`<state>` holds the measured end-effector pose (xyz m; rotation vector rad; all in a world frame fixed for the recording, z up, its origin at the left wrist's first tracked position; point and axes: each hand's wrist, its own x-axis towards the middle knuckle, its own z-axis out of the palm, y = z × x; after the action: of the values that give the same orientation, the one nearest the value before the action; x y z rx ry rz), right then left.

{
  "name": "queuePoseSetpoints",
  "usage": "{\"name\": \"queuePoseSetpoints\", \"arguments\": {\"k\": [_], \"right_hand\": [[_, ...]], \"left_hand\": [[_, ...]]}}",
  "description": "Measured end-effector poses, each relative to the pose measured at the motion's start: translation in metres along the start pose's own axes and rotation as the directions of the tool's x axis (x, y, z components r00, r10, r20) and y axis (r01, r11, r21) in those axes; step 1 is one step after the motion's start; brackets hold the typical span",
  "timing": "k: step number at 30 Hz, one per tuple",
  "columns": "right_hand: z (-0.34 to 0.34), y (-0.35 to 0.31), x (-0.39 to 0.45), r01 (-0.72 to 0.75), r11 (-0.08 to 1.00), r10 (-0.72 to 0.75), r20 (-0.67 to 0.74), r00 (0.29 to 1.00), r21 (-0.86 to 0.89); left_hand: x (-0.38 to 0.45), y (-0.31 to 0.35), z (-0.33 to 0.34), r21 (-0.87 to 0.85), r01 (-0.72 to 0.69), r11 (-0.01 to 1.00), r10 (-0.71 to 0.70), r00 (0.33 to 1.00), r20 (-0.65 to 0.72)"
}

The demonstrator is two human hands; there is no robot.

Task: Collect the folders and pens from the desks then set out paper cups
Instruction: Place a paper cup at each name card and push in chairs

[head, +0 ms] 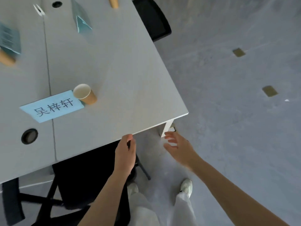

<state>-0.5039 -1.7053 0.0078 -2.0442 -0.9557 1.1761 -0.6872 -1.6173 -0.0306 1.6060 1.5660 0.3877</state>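
A brown paper cup stands upright on the grey desk, touching the corner of a blue name card. Two more brown cups show at the left edge and at the top edge. My left hand hangs just below the desk's near edge, fingers curled, with nothing visible in it. My right hand is off the desk beside its corner leg, fingers spread and empty. No folders or pens are in sight.
Blue tent cards stand at the far left and far middle of the desk. A black chair is tucked under the near edge, another at the far side. Grey floor with brass floor plates lies to the right.
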Motion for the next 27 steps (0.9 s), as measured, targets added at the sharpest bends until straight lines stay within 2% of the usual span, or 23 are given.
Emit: {"name": "queuePoseSetpoints", "arguments": {"k": [2, 6, 13, 18, 23, 27], "right_hand": [[-0.023, 0.013, -0.006, -0.002, 1.0, 0.001, -0.046, 0.999, -0.02], [-0.102, 0.049, -0.031, -0.052, 0.999, 0.053, -0.125, 0.991, 0.009], [-0.191, 0.087, -0.039, -0.068, 0.997, 0.074, -0.141, 0.987, 0.046], [-0.234, 0.086, -0.003, -0.038, 0.999, 0.041, -0.152, 0.988, 0.022], [-0.271, 0.064, 0.067, 0.011, 1.0, -0.014, -0.111, 0.994, -0.021], [-0.295, 0.039, 0.126, 0.054, 0.995, -0.061, -0.083, 0.995, -0.08]], "left_hand": [[-0.016, 0.014, 0.02, -0.018, -0.015, 1.0, 0.015, 1.0, 0.013], [-0.065, 0.072, 0.083, 0.06, -0.087, 0.994, 0.084, 0.995, 0.055], [-0.082, 0.142, 0.13, 0.1, -0.185, 0.978, 0.175, 0.979, 0.102], [-0.049, 0.168, 0.143, 0.143, -0.21, 0.967, 0.203, 0.977, 0.066], [0.008, 0.199, 0.157, 0.04, -0.078, 0.996, 0.079, 0.996, -0.028], [0.061, 0.224, 0.166, 0.03, -0.056, 0.998, 0.057, 0.997, -0.05]]}}
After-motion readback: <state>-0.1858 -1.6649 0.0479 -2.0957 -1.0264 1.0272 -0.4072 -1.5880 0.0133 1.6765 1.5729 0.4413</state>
